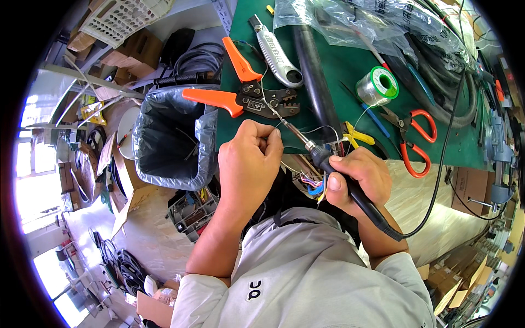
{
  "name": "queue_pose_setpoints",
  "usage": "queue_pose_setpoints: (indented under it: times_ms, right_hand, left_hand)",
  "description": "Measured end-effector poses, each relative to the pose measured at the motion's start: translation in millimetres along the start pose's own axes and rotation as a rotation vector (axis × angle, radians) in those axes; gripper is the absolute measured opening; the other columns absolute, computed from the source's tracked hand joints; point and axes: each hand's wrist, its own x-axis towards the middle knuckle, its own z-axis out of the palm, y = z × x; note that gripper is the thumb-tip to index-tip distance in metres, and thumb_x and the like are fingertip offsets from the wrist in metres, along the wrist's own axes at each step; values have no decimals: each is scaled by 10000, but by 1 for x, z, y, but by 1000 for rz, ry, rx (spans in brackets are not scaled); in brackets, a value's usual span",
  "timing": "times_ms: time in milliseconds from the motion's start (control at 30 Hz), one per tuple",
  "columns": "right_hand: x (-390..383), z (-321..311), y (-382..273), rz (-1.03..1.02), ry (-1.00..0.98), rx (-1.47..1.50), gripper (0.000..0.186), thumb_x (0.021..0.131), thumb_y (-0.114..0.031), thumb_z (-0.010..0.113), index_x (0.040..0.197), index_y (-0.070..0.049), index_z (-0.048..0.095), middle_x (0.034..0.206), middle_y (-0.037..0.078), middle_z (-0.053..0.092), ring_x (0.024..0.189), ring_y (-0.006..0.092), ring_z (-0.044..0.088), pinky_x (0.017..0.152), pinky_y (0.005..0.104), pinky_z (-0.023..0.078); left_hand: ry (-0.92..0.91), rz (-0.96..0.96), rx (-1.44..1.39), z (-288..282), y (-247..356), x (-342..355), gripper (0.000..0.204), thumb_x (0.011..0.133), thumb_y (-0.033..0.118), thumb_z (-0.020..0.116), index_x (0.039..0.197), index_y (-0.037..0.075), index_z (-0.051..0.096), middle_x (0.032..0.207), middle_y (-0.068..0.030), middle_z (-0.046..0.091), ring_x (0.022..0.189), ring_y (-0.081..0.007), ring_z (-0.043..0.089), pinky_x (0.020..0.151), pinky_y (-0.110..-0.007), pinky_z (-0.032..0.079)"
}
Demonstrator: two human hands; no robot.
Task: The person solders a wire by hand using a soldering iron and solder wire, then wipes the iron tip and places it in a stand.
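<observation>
My right hand (360, 177) is wrapped round the black handle of a soldering iron (358, 197), its metal tip pointing up and left. My left hand (250, 153) is closed in a pinch on a thin wire (278, 125), close to the iron's tip; the exact contact there is too small to tell. Just beyond lies a crimping tool (262, 103) with orange handles, spread apart. A thick black cable (316, 76) runs toward me, with thin coloured wires (314, 183) hanging at the table edge below the iron.
On the green mat (336, 11) lie a utility knife (276, 57), a solder spool (374, 90), red-handled scissors (418, 147), yellow-handled pliers (358, 135) and a plastic bag (350, 22). A lined bin (145, 164) stands left of the table. The iron's cord (437, 186) loops at the right.
</observation>
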Motion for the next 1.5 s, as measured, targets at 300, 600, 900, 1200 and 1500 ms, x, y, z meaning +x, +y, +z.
queue_pose_setpoints:
  times_ms: [300, 600, 900, 1200, 1500]
  right_hand:
    - [0, 0, -1, 4, -5, -5, 198, 843, -146, 681, 894, 32, 612, 625, 82, 579, 464, 184, 508, 431, 283, 393]
    - [0, -1, -1, 9, -16, -8, 197, 842, -146, 678, 899, 31, 612, 615, 78, 568, 462, 181, 505, 428, 283, 387]
    - [1, -1, -1, 6, -21, -4, 198, 837, -144, 682, 900, 29, 611, 622, 81, 576, 469, 182, 513, 432, 283, 391]
    - [2, 0, 0, -13, 9, -12, 164, 791, -114, 694, 882, 3, 624, 597, 56, 554, 443, 182, 496, 433, 276, 401]
    - [2, -2, -2, 4, 35, -2, 156, 799, -110, 687, 881, 5, 620, 608, 60, 568, 450, 187, 509, 438, 280, 406]
  left_hand:
    - [-3, 7, 5, -1, 0, -1, 162, 894, 118, 652, 896, -41, 625, 660, -65, 647, 549, -75, 596, 485, -228, 497]
    - [-9, -8, 13, 0, 1, 0, 163, 895, 125, 657, 898, -36, 628, 635, -56, 641, 539, -67, 592, 482, -222, 491]
    - [2, 7, 16, 0, -1, 0, 176, 898, 133, 654, 894, -40, 626, 643, -63, 645, 557, -71, 604, 488, -226, 502]
    - [-4, 4, 14, 0, 1, 0, 169, 898, 129, 651, 883, -37, 625, 629, -55, 638, 544, -68, 597, 484, -222, 496]
    - [7, 20, -15, 1, -3, -1, 155, 896, 114, 650, 871, -35, 611, 621, -49, 633, 523, -55, 574, 473, -215, 469]
